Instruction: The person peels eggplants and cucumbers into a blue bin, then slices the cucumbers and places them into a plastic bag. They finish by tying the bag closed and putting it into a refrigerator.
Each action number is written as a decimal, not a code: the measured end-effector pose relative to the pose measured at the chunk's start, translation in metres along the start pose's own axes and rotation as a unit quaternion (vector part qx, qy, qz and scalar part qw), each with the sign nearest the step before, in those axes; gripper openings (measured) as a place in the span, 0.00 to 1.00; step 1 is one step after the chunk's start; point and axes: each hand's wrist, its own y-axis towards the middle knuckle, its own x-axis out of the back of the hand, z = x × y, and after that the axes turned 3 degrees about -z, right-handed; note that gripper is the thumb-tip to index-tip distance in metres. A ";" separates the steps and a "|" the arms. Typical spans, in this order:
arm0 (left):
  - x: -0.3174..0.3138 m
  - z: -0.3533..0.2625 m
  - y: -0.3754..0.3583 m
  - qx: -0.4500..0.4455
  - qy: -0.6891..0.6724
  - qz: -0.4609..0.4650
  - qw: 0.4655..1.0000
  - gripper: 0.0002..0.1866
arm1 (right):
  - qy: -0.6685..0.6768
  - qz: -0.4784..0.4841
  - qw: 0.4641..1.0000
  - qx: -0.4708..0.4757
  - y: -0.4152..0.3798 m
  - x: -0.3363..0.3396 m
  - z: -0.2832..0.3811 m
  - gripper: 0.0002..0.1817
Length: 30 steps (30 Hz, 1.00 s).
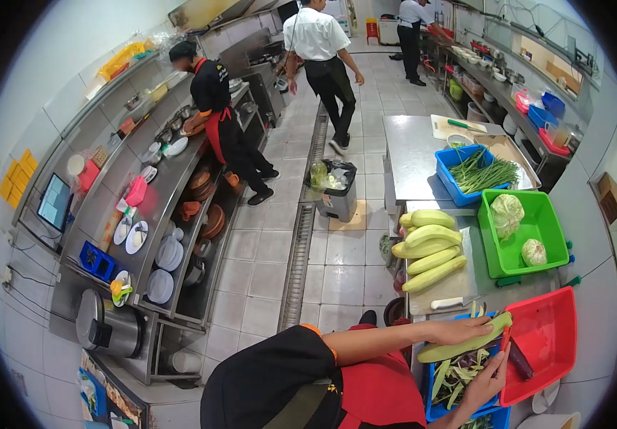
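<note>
Grasped the squash (458,349) above the blue crate (433,412) with the left grip (460,329) and the peeler (506,337) with the right grip (487,384), so probably risked, by pressing too hard and slipping, a cut on the nearby left grip.

Left hand (464,330): on a green gourd (451,350), smooth skin. Right hand (491,377): on a peeler (506,339), red, plastic-looking. Beneath both hands: blue bin (433,412), plastic. Right of hands: red tub (557,322), smooth, glossy plastic; eggplant (521,361), glossy skin. Beyond hands: green tub (534,271), smooth plastic; counter (410,154), shiny metal. Behind left hand: sleeve (265,375), matt cloth.
</note>
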 end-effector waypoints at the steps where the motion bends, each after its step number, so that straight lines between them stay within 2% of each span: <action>1: -0.001 0.000 0.001 -0.002 -0.005 -0.003 1.000 0.50 | -0.005 0.003 1.000 -0.001 0.000 0.001 0.000 0.23; 8: -0.001 0.017 0.012 -0.004 -0.001 -0.003 1.000 0.50 | -0.003 0.003 1.000 -0.012 0.000 0.000 0.000 0.22; 11: 0.002 0.002 0.004 0.004 0.005 0.005 1.000 0.49 | -0.023 0.021 0.999 -0.014 0.001 0.004 0.004 0.24; 12: 0.004 -0.004 0.000 0.006 0.004 0.010 1.000 0.49 | 0.016 0.026 0.999 0.010 0.004 -0.003 0.001 0.24; 14: 0.003 0.032 0.020 -0.065 0.010 -0.002 0.998 0.44 | 0.074 0.002 0.997 0.037 0.006 -0.007 -0.006 0.24; 15: 0.010 0.047 0.022 -0.096 0.045 0.009 0.994 0.38 | 0.043 0.044 0.998 0.025 0.006 -0.001 0.013 0.24; 16: 0.012 0.054 0.027 -0.100 0.089 -0.023 0.991 0.32 | 0.056 0.028 0.996 0.066 0.009 -0.004 0.013 0.23; 17: 0.012 0.036 0.027 -0.059 -0.007 -0.022 0.998 0.30 | 0.026 0.007 0.996 0.079 0.009 -0.003 0.022 0.22; 18: 0.010 0.043 0.026 -0.134 0.003 -0.066 0.989 0.28 | -0.005 -0.015 0.996 0.092 0.010 0.000 0.030 0.22; 20: 0.010 0.001 0.002 -0.046 -0.138 -0.057 0.988 0.29 | -0.043 -0.050 0.990 0.124 0.009 0.003 0.042 0.21; 22: 0.007 -0.022 -0.005 -0.092 -0.148 -0.063 0.983 0.32 | -0.050 -0.054 0.987 0.141 0.008 0.005 0.046 0.22; 30: 0.008 -0.026 -0.007 -0.059 -0.129 -0.026 0.990 0.34 | -0.057 -0.061 0.982 0.167 0.010 0.011 0.055 0.22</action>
